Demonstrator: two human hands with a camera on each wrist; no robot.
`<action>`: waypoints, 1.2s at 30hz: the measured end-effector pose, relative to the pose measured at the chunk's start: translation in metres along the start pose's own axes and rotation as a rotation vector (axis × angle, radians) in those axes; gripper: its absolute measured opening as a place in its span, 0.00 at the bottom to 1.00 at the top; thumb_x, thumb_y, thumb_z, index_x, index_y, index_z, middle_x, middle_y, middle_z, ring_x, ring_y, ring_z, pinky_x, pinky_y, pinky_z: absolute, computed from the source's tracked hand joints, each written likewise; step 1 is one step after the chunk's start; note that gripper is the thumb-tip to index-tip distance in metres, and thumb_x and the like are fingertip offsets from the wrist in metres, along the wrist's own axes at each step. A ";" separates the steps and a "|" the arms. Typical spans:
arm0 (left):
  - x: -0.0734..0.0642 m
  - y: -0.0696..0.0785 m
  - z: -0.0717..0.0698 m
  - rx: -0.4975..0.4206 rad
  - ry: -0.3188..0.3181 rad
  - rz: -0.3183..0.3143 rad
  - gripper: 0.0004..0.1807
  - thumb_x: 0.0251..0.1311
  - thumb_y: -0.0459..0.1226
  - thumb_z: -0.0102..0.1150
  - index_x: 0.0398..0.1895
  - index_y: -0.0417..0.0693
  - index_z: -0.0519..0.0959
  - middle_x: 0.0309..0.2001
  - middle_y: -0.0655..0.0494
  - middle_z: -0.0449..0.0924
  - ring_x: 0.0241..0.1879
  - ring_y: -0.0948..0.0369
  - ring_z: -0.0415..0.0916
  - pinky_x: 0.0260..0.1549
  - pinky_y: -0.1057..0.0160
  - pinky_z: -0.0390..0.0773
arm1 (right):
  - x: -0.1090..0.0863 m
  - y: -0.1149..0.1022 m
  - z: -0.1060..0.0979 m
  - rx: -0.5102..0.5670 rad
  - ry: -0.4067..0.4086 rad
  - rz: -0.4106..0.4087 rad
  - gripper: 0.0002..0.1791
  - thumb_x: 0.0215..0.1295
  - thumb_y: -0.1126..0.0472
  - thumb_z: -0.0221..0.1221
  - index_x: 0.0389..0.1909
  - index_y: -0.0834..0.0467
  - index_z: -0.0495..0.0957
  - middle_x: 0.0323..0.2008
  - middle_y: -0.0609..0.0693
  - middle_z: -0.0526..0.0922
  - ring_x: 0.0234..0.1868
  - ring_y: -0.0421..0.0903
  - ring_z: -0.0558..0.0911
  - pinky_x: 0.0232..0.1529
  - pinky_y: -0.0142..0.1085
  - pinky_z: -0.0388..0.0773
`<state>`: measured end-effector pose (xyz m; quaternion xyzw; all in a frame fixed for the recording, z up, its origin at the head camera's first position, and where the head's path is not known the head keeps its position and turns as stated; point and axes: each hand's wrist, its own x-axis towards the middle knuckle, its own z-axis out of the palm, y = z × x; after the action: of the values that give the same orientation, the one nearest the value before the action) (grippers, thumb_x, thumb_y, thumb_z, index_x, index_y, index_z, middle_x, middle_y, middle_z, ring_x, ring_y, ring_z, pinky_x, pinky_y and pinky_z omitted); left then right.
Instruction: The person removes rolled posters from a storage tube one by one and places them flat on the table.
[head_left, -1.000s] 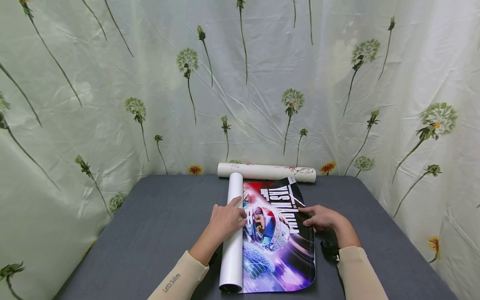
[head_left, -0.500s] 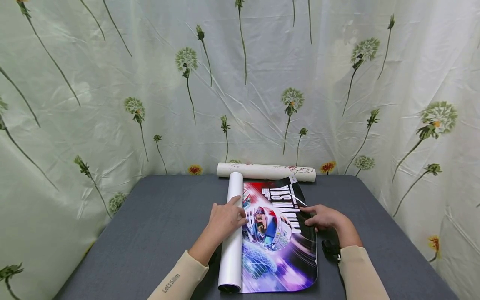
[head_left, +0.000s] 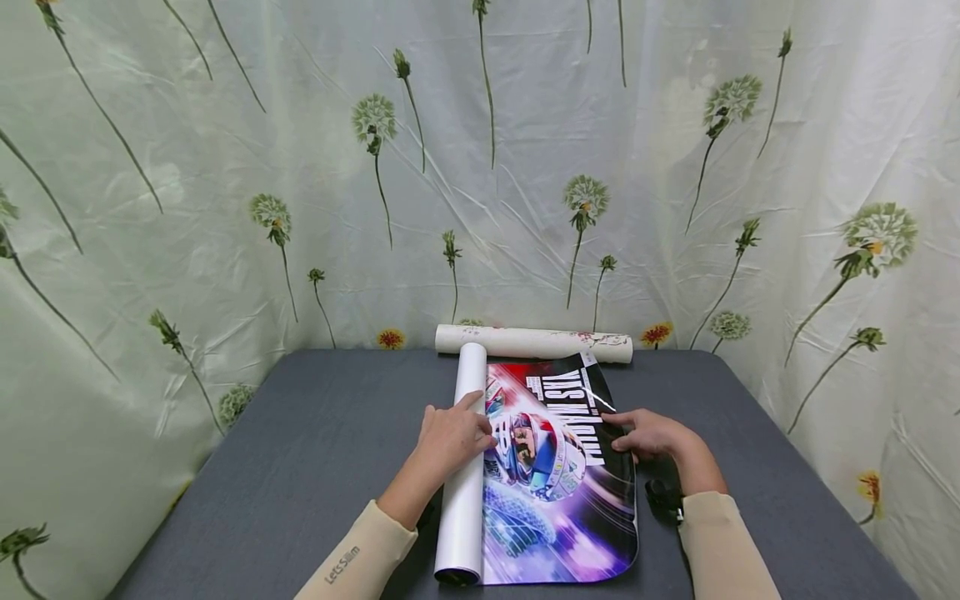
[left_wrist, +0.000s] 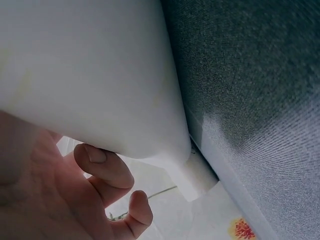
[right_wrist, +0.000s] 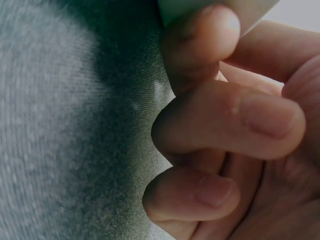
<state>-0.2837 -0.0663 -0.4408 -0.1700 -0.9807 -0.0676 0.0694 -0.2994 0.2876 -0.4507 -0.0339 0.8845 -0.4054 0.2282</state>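
Poster (head_left: 551, 504), seemingly mid-unrolling | left hand (head_left: 452, 440) rests loosely on white roll (head_left: 462, 517) | right of roll, right hand (head_left: 652, 435) pinches poster, grip partly hidden | next calls for steadying roll, drawing poster away

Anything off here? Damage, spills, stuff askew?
No spill or damage visible. Mildest oddity: the poster looks curled along its free edge by the right grip rather than flat, which fits it being held there and partly rolled.
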 end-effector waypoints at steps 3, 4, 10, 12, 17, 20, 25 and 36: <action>0.000 0.000 0.000 0.013 0.001 0.002 0.08 0.65 0.51 0.72 0.43 0.65 0.93 0.76 0.60 0.73 0.47 0.55 0.84 0.35 0.58 0.58 | 0.000 0.001 0.000 -0.009 0.007 0.007 0.38 0.72 0.67 0.63 0.81 0.63 0.62 0.18 0.45 0.73 0.15 0.37 0.66 0.23 0.31 0.66; 0.000 0.000 -0.001 0.018 0.001 0.002 0.07 0.66 0.50 0.71 0.43 0.65 0.93 0.77 0.61 0.73 0.47 0.55 0.84 0.35 0.58 0.58 | 0.000 0.001 0.000 -0.010 0.010 0.010 0.38 0.71 0.67 0.63 0.80 0.63 0.62 0.17 0.45 0.71 0.15 0.38 0.65 0.23 0.31 0.65; -0.001 -0.001 -0.002 0.008 0.004 0.002 0.07 0.66 0.47 0.70 0.42 0.65 0.94 0.76 0.61 0.74 0.47 0.56 0.84 0.34 0.58 0.57 | 0.001 0.003 -0.001 -0.004 0.007 0.005 0.38 0.71 0.68 0.63 0.80 0.63 0.62 0.16 0.45 0.68 0.14 0.37 0.65 0.22 0.30 0.64; -0.001 -0.001 -0.002 0.005 0.006 0.000 0.07 0.66 0.47 0.70 0.42 0.64 0.94 0.76 0.60 0.75 0.48 0.55 0.84 0.34 0.58 0.57 | 0.001 0.004 -0.002 -0.007 0.007 0.007 0.38 0.71 0.68 0.63 0.80 0.63 0.62 0.19 0.46 0.71 0.15 0.37 0.65 0.22 0.30 0.65; -0.001 -0.002 -0.001 0.012 0.013 -0.001 0.07 0.66 0.48 0.69 0.41 0.64 0.93 0.75 0.58 0.75 0.50 0.54 0.85 0.34 0.58 0.60 | -0.001 0.006 -0.003 -0.037 0.024 0.019 0.39 0.71 0.67 0.64 0.80 0.61 0.63 0.31 0.54 0.81 0.15 0.38 0.67 0.23 0.32 0.69; -0.001 -0.002 -0.001 -0.011 -0.003 -0.012 0.08 0.64 0.50 0.72 0.42 0.63 0.93 0.75 0.56 0.75 0.49 0.53 0.84 0.36 0.56 0.63 | -0.002 0.006 -0.004 -0.052 0.035 0.026 0.39 0.70 0.66 0.66 0.80 0.60 0.64 0.47 0.66 0.82 0.15 0.39 0.69 0.23 0.32 0.71; 0.000 -0.003 -0.003 -0.048 -0.047 -0.037 0.17 0.58 0.56 0.76 0.46 0.62 0.92 0.77 0.54 0.72 0.50 0.51 0.83 0.41 0.53 0.68 | -0.003 0.005 -0.004 -0.026 0.038 0.052 0.40 0.71 0.64 0.66 0.81 0.58 0.63 0.62 0.72 0.76 0.15 0.40 0.72 0.23 0.32 0.74; -0.001 -0.004 -0.004 0.014 -0.057 -0.029 0.12 0.65 0.51 0.72 0.48 0.63 0.92 0.78 0.55 0.71 0.46 0.51 0.83 0.43 0.50 0.71 | -0.007 0.004 -0.004 0.012 -0.033 0.057 0.49 0.64 0.66 0.71 0.83 0.59 0.58 0.61 0.70 0.77 0.15 0.40 0.72 0.23 0.32 0.75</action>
<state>-0.2839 -0.0708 -0.4371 -0.1573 -0.9850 -0.0566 0.0418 -0.2944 0.2949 -0.4485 -0.0141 0.8788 -0.4036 0.2543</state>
